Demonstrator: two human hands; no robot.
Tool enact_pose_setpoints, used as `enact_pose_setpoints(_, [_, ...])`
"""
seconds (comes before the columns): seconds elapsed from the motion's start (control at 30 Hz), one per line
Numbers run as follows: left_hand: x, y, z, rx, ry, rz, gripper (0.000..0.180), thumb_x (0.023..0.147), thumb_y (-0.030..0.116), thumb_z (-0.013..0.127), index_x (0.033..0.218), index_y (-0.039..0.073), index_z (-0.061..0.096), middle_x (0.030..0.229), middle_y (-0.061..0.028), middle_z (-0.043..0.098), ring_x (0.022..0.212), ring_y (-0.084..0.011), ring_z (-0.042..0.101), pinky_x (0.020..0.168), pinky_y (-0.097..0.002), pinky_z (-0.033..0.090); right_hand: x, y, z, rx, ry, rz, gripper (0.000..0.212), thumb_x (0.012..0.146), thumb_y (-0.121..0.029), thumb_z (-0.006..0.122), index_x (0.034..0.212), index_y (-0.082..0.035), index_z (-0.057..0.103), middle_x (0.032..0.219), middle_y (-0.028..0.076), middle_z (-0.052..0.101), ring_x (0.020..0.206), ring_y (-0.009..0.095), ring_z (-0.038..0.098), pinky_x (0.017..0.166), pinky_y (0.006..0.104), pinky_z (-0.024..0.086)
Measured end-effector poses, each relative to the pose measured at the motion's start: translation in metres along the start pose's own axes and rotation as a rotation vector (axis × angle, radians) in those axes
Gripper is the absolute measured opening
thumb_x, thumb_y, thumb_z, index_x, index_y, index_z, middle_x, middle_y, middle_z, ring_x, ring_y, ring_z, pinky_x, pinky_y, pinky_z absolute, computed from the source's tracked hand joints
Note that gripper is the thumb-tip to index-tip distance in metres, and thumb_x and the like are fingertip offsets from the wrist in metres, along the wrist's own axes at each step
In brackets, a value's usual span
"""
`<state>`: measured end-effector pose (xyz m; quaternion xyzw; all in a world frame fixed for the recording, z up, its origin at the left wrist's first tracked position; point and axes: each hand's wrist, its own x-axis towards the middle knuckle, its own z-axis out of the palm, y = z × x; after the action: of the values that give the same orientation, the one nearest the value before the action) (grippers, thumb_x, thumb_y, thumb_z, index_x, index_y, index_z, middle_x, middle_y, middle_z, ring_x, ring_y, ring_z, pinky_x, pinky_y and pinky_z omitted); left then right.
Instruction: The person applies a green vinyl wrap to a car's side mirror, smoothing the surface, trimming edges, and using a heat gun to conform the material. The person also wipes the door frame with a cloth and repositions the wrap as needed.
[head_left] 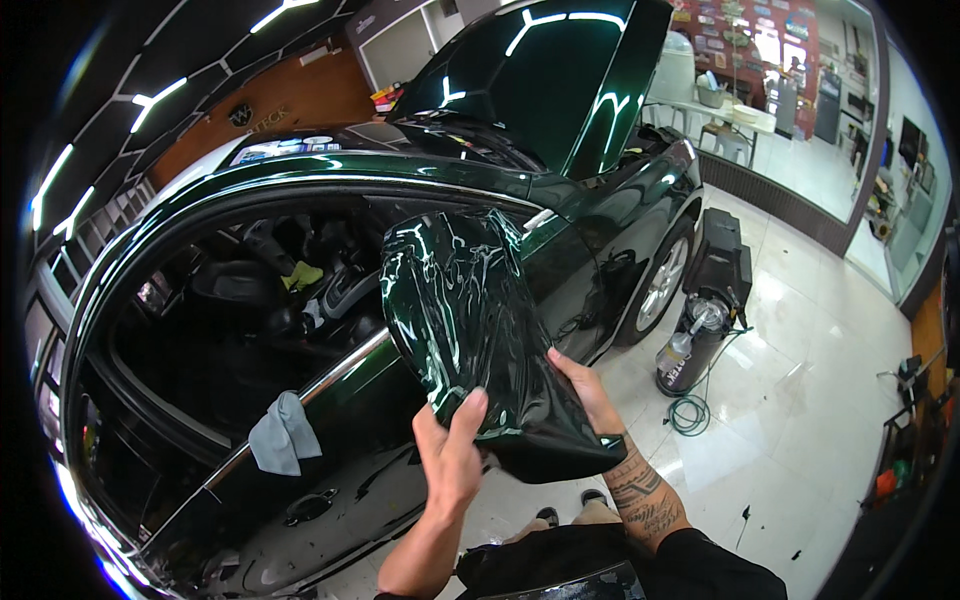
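Observation:
A glossy dark green film, full of wrinkles, drapes over a bulky form at the car's front side window, where the side mirror would be; the form under it is hidden. My left hand grips the film's near left edge, thumb on top and fingers mostly hidden behind. On the right edge, my right hand pinches the film, its thumb showing and the other fingers out of sight beneath. Between my hands the film's loose end stretches toward me and folds down in a dark flap.
The dark green car stands alongside, bonnet raised and side window open. A grey cloth hangs over the door sill. By the front wheel stand a black cylindrical canister, a spray bottle and a coiled green hose.

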<state>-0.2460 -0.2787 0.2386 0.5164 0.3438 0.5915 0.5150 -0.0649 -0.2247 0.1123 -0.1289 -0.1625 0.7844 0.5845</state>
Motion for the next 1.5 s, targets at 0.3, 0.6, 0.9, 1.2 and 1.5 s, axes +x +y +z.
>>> enact_pose_setpoints(0.3, [0.088,0.066,0.01,-0.27,-0.344,-0.26,0.015,0.094,0.02,0.065,0.086,0.008,0.064,0.069,0.0053,0.057,0.061,-0.0065,0.051,0.053,-0.0247,0.04,-0.025,-0.094,0.049,-0.234,-0.024,0.009,0.036,0.098,-0.023,0.06,0.125,0.001,0.06,0.111,0.013,0.07,0.098,0.022,0.068,0.088,0.0352,0.055])
enact_pose_setpoints(0.6, [0.202,0.105,0.097,-0.237,0.13,-0.065,0.014,0.095,0.015,0.044,0.093,0.006,0.054,0.075,-0.0054,0.063,0.074,-0.0236,0.063,0.076,-0.0425,0.048,0.052,-0.159,0.047,0.339,-0.486,0.423,0.016,0.093,-0.009,0.058,0.1,0.006,0.055,0.089,0.009,0.052,0.07,0.014,0.05,0.057,0.024,0.043])
enact_pose_setpoints(0.9, [0.172,0.095,0.085,-0.168,-0.034,-0.136,0.009,0.095,0.015,0.052,0.094,0.007,0.053,0.082,-0.0057,0.056,0.083,-0.0225,0.056,0.089,-0.0469,0.047,0.036,-0.146,0.015,0.591,-0.562,0.562,0.027,0.092,-0.014,0.061,0.108,0.007,0.055,0.077,0.007,0.048,0.06,0.014,0.047,0.053,0.0269,0.044])
enact_pose_setpoints(1.2, [0.039,0.023,0.019,-0.154,0.092,-0.067,0.017,0.094,0.009,0.055,0.097,-0.006,0.063,0.091,-0.0065,0.068,0.077,-0.0096,0.063,0.068,-0.0265,0.052,-0.01,-0.067,-0.028,-0.227,-0.084,0.202,0.033,0.091,-0.01,0.064,0.122,-0.002,0.055,0.106,0.006,0.067,0.096,0.013,0.067,0.088,0.0303,0.057])
enact_pose_setpoints(1.5, [0.048,0.023,0.013,0.031,0.067,-0.031,0.023,0.094,0.01,0.061,0.072,0.008,0.057,0.072,0.0053,0.054,0.06,-0.0018,0.043,0.05,-0.0228,0.032,-0.046,-0.02,0.075,-1.333,-0.079,-1.263,0.07,0.072,-0.044,0.087,0.116,-0.003,0.05,0.109,0.015,0.05,0.103,0.031,0.05,0.09,0.044,0.041])
